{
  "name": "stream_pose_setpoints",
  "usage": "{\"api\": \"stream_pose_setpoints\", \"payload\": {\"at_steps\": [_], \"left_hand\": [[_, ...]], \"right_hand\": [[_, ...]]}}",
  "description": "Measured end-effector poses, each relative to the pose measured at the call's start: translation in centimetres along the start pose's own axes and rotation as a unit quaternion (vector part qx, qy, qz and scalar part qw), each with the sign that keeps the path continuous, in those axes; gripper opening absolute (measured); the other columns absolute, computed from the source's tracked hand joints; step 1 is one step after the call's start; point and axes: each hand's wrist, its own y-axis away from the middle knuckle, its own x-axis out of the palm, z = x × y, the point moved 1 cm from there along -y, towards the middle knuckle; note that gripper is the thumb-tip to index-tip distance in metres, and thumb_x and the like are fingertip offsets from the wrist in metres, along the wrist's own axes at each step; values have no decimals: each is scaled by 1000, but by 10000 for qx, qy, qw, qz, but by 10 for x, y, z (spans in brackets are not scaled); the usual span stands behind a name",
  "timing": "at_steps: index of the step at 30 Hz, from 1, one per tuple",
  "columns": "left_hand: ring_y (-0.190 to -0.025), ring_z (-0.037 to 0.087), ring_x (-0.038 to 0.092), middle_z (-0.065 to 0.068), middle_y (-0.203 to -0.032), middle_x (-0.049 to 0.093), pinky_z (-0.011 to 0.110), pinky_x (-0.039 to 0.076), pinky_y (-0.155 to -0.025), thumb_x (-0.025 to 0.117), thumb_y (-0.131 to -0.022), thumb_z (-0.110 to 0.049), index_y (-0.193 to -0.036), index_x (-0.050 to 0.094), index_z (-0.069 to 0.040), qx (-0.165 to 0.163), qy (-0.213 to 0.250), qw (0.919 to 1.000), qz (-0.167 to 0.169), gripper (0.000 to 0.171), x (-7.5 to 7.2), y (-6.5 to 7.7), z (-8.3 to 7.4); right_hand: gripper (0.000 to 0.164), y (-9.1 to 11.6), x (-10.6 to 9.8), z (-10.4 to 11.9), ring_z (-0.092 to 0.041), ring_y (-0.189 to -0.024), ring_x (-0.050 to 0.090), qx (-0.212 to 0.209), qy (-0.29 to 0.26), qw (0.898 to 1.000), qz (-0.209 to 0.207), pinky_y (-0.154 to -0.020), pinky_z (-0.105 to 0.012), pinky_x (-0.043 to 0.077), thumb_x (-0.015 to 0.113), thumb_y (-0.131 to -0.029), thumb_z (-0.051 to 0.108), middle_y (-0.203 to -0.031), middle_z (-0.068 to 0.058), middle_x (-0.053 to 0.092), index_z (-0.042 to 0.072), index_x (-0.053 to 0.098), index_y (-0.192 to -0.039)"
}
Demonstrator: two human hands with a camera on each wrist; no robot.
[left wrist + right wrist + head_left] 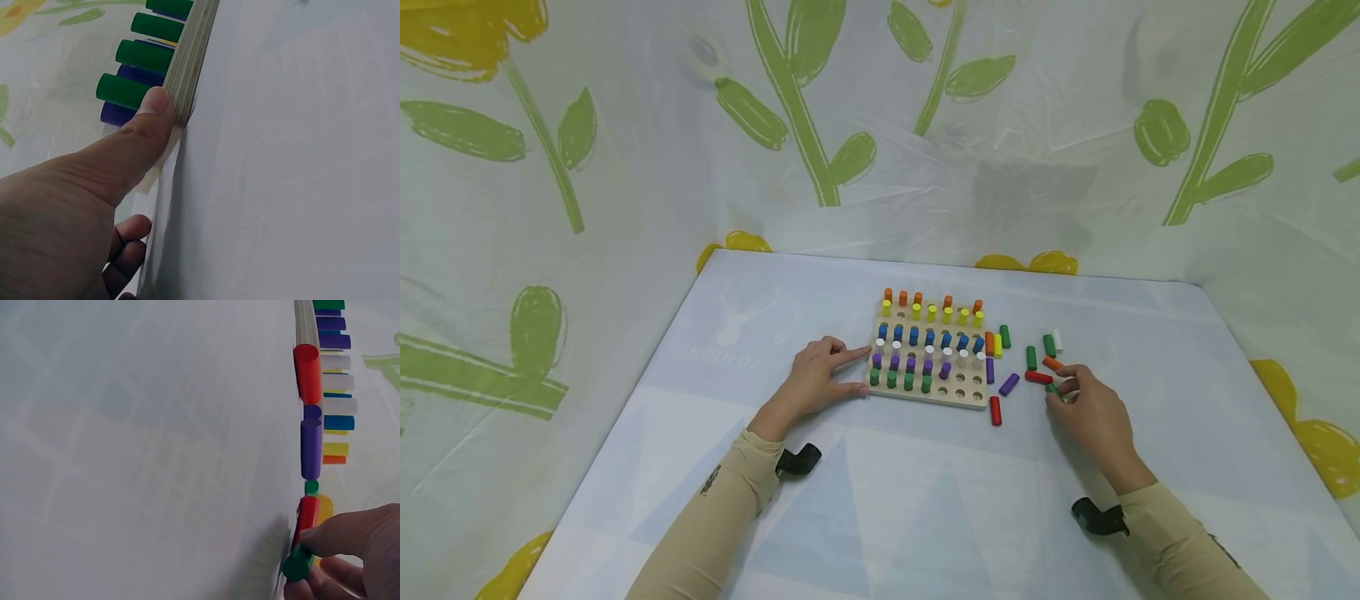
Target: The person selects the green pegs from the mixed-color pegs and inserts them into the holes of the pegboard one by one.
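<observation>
A wooden pegboard (pixel 961 398) holds rows of short coloured pegs: orange, yellow, blue, white, purple and green. My left hand (pixel 815 377) touches its left side, index finger stretched out to the edge and thumb (pixel 153 112) against the front corner, beside a green peg (pixel 122 90). Right of the board, my right hand (pixel 1093 417) pinches a loose green peg (pixel 297 564) between thumb and fingers, low over the table. Just beyond those fingers lie a red peg (pixel 1038 377) and an orange peg (pixel 1052 363).
More loose pegs lie beside the board: a red peg (pixel 996 411), a tilted purple peg (pixel 1009 384), a yellow peg (pixel 997 345) and a white peg (pixel 1057 339), among others. The pale patterned table (pixel 865 500) meets a flower-printed sheet (pixel 925 192) behind.
</observation>
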Motion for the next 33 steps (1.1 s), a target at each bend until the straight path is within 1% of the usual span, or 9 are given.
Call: {"api": "stream_pose_setpoints", "payload": {"at_steps": [4, 10, 18, 21, 24, 27, 30, 33], "left_hand": [[-99, 24, 38, 5, -111, 44, 42, 33, -90, 79, -84, -51, -149, 54, -30, 6, -5, 10000, 10, 73, 0, 1, 0], [-99, 24, 38, 5, -111, 44, 42, 33, -91, 79, -85, -52, -149, 53, -30, -5, -15, 10000, 12, 72, 1, 1, 0], [-100, 24, 39, 5, -112, 45, 43, 33, -92, 79, -85, -51, -149, 54, -30, -23, 36, 10000, 10, 72, 0, 1, -1], [-100, 25, 39, 5, -112, 45, 44, 33, -93, 79, -85, -51, -149, 54, -30, -14, 30, 10000, 14, 72, -1, 1, -2], [-100, 24, 39, 5, -113, 45, 44, 33, -93, 79, -85, -51, -149, 53, -30, 1, 11, 10000, 20, 72, -2, 2, -3], [-100, 24, 39, 5, -112, 45, 44, 33, -92, 79, -85, -51, -149, 54, -29, 23, 9, 10000, 9, 72, -3, 3, -4], [-99, 24, 39, 5, -111, 44, 43, 33, -90, 80, -84, -50, -149, 55, -28, 30, 31, 10000, 11, 73, -4, 3, -5], [-99, 24, 38, 5, -111, 44, 43, 33, -90, 80, -84, -50, -149, 55, -28, 21, 27, 10000, 16, 72, -5, 3, -6]], "right_hand": [[42, 1, -1, -1, -35, -94, 63, -149, -26, 9998, -99, -72, -43, 53, 67, -94, 17, -113, -21, 67, -1, 55, -130], [39, 2, -1, 0, -30, -88, 62, -334, -71, 9989, -313, -64, -32, 47, 70, -94, 16, -109, -18, 67, 0, 60, -127], [37, 3, -1, 5, -33, -90, 62, -443, -77, 9980, -453, -59, -29, 48, 72, -93, 16, -107, -20, 66, -3, 65, -125], [36, 4, -1, 5, -34, -92, 63, -543, -85, 9974, -473, -61, -31, 51, 73, -93, 16, -106, -20, 66, -2, 66, -124], [35, 5, -1, 5, -35, -94, 64, -623, -161, 9967, -498, -68, -40, 56, 72, -94, 15, -107, -19, 66, -2, 67, -123], [32, 6, -1, 5, -35, -96, 65, -693, -240, 9958, -548, -76, -48, 56, 71, -94, 15, -110, -20, 66, -2, 67, -121], [29, 7, -2, 7, -35, -96, 65, -740, -317, 9951, -582, -78, -49, 55, 70, -94, 15, -111, -19, 67, -1, 68, -119], [28, 7, -3, 8, -34, -96, 65, -743, -333, 9950, -582, -77, -46, 54, 70, -94, 15, -110, -19, 68, 0, 68, -119]]}}
